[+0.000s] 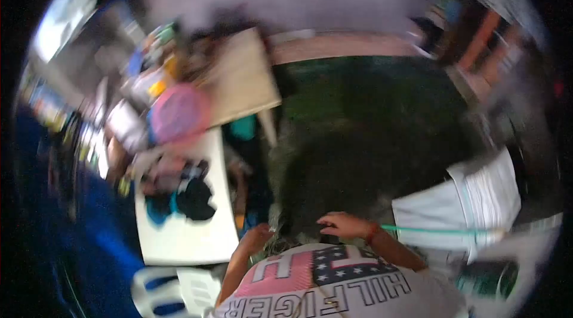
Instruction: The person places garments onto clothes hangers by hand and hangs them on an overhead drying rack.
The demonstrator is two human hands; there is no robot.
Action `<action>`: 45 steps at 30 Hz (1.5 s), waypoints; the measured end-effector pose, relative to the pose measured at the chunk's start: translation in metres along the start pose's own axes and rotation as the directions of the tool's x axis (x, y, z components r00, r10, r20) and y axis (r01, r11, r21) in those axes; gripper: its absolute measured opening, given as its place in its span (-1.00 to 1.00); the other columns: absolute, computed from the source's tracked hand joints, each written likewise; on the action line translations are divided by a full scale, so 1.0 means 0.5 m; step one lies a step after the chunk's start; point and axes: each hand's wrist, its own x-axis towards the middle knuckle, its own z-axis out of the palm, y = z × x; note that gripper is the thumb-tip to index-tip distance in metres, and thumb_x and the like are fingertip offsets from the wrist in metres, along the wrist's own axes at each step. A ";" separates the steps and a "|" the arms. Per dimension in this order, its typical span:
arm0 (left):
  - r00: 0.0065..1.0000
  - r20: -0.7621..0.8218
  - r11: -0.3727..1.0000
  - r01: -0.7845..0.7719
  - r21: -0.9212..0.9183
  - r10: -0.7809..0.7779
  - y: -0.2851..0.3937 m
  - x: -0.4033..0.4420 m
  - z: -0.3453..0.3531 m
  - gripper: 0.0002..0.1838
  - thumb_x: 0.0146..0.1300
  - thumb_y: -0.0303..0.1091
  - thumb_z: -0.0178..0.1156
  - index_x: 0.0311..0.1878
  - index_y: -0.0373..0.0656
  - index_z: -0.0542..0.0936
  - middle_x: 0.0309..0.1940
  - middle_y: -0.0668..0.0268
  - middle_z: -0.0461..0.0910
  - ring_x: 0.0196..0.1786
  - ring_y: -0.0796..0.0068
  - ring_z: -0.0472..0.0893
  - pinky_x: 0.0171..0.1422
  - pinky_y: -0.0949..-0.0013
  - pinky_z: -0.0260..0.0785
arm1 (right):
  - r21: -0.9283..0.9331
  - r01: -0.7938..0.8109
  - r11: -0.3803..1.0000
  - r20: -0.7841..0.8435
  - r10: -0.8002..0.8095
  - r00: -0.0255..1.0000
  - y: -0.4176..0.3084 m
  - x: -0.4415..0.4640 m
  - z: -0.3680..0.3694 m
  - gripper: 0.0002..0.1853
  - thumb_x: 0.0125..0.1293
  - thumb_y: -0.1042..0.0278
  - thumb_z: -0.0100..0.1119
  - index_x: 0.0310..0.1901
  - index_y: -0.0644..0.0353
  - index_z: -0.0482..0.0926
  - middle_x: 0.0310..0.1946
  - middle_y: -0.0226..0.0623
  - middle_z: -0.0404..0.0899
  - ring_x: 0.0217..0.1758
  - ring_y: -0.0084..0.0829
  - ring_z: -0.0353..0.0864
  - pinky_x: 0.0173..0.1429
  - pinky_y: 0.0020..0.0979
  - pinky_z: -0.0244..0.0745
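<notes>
My left hand (258, 238) is low in the middle of the view, beside the white table's right edge. Its fingers are small and blurred, and a pale glint shows at their tips; whether they hold anything is unclear. To the right, in front of my shirt, is my right hand (345, 224). The fingers there are loosely stretched and somewhat apart, with nothing visible in them. A red band (373, 232) circles the right wrist. Just beyond that wrist runs a thin green rod or hose (427, 230), across a white, ridged panel-like object (430, 207).
Dark cloth items (196, 200) lie on the white table (182, 243), with a white plastic chair (200, 288) below. A pink round basin (181, 113) and clutter stand by a cream table (242, 73). Dark green floor (370, 121) stretches ahead.
</notes>
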 end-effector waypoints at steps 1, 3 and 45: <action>0.996 0.079 0.998 -0.034 0.047 0.030 0.008 0.033 -0.037 -0.62 0.34 -0.13 0.10 0.06 -0.21 0.56 -0.03 -0.03 0.60 0.05 -0.04 0.59 0.05 0.16 0.44 | -0.031 -0.002 1.000 -0.038 0.001 0.999 0.006 0.022 -0.010 -0.54 0.37 0.08 0.10 0.14 0.27 0.49 0.07 -0.06 0.51 0.13 -0.17 0.52 0.18 -0.24 0.43; 0.988 0.150 0.989 0.046 -0.139 -0.025 0.046 0.106 -0.105 -0.60 0.35 -0.14 0.11 0.09 -0.24 0.53 -0.08 0.03 0.62 -0.01 0.06 0.62 -0.01 0.19 0.46 | -0.015 -0.036 0.999 -0.121 0.034 0.992 0.000 0.034 -0.038 -0.53 0.39 0.06 0.07 0.14 0.27 0.48 0.09 -0.05 0.50 0.14 -0.14 0.51 0.20 -0.22 0.41; -0.480 0.781 0.440 -0.647 -0.623 0.400 1.269 1.420 0.667 -0.50 0.34 0.03 0.06 0.11 -0.22 0.50 -0.05 0.12 0.60 -0.03 0.25 0.60 0.06 0.22 0.42 | 0.896 -0.191 0.402 -0.435 0.882 -0.183 0.608 -0.509 -0.500 -0.70 0.32 0.20 0.14 -0.01 0.16 0.59 -0.14 -0.08 0.63 -0.09 -0.12 0.64 -0.03 -0.23 0.52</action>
